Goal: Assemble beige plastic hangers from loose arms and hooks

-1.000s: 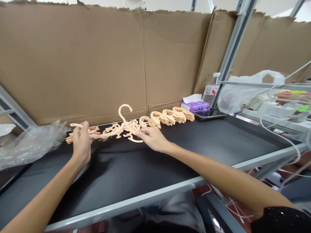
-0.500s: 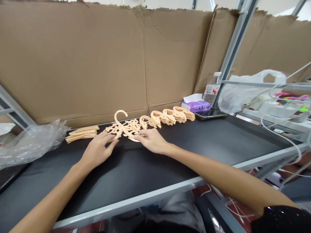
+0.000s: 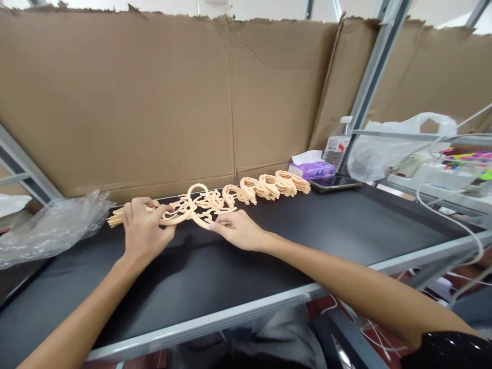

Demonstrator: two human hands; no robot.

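A cream plastic clothes hanger [image 3: 200, 221] with a round hook is held between my hands just above the black tabletop. My left hand [image 3: 146, 228] is closed on the hanger's left arm, thumb below and fingers curled over. The right arm's end sits in a pinch of my right hand [image 3: 242, 230]. Behind it lies a loose heap of similar cream hanger pieces [image 3: 215, 199], partly covered by the hook. A stack of flat cream pieces [image 3: 115, 218] shows beyond my left hand, which hides most of it.
Several neat bundles of cream hooks [image 3: 269, 185] run along the back to the right. Beyond them are a purple tissue pack [image 3: 317, 170], a phone [image 3: 335, 182] and a plastic bottle [image 3: 337, 143]. Clear plastic wrap [image 3: 57, 225] lies left. A cardboard wall [image 3: 154, 102] stands behind.
My left hand has shifted left and turned palm-inward over the flat stack. The hanger's arms are spread wider, and its hook has dropped lower and to the right. My right hand barely moved.
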